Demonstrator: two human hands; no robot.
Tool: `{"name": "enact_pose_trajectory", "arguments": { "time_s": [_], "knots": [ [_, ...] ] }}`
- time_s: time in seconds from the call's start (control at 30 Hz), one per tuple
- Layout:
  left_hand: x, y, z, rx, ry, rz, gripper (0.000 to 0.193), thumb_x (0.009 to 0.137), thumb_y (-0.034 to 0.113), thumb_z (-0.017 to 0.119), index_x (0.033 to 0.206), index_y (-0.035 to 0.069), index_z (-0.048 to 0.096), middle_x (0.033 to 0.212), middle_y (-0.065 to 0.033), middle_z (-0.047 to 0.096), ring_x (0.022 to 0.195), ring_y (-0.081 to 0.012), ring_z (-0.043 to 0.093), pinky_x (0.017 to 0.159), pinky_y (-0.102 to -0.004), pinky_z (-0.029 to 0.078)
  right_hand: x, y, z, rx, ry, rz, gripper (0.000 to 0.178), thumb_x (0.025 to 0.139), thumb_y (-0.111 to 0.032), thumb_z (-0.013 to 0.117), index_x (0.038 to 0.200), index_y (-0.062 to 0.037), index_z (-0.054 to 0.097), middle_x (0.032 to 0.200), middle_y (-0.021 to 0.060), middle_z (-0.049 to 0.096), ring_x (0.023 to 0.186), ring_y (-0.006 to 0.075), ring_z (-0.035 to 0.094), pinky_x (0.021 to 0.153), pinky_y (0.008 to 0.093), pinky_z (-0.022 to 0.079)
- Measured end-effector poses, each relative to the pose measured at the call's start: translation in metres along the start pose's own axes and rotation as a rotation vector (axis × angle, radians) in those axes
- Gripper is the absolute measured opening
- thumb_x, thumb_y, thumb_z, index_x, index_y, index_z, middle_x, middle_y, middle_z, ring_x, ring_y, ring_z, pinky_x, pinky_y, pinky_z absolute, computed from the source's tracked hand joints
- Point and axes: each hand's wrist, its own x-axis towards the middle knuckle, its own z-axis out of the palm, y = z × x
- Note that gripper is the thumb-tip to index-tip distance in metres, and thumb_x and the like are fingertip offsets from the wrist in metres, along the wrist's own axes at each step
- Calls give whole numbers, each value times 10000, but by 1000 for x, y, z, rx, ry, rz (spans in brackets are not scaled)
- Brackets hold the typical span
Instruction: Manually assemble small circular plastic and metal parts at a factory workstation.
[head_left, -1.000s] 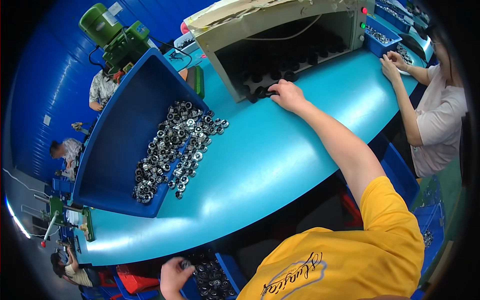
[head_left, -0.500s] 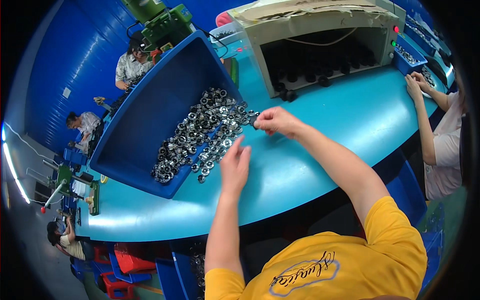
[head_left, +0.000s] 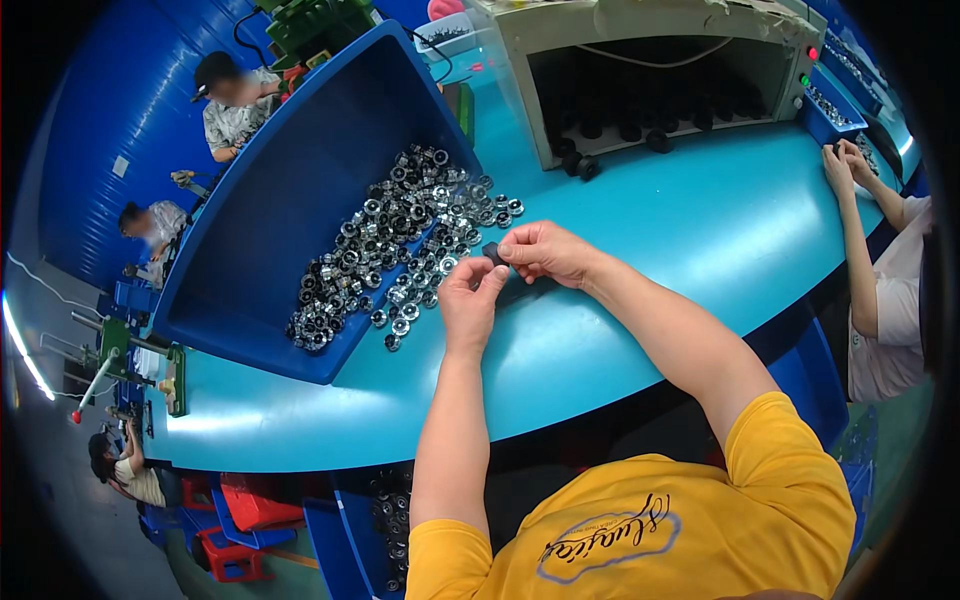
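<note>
A small black round part is held between the thumb and fingers of my right hand, above the table beside the tray's open end. My left hand meets it from the lower left, its thumb and forefinger curled in at the part's edge. The fingers cover much of it, so its exact kind is unclear. Just left of my hands, many shiny metal ring-like parts with dark centres lie heaped in a big blue tray. Some spill past its edge onto the turquoise table.
A pale box-like unit with an open front holds several black round parts. Green presses stand at the left and behind the tray. A person's hands work at the right, near a blue bin. Other people sit at far left.
My right hand has brought the black part slightly left and down. My left hand has moved up to it, its fingers curling in. The whole view has shifted slightly.
</note>
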Motion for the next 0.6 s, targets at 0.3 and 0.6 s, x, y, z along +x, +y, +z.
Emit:
{"name": "enact_pose_trajectory", "arguments": {
  "time_s": [0.3,0.6],
  "knots": [
    [-1,1,-6,-416,-124,-139,164,939,182,718,1038,58,676,803,19,618,640,-73,525,545,-229,432,-9,-5,7,-57,-33,-102,216,893,-272,778,892,-79,682,772,-36,617,685,65,565,596,224,485],
    [-1,1,-6,-586,-135,-172,179,939,169,716,1058,43,673,846,4,647,679,-84,554,564,-239,469,-12,-9,15,-431,41,-322,207,883,-210,778,911,-38,666,843,-20,610,723,80,580,604,246,513]
  ]
}}
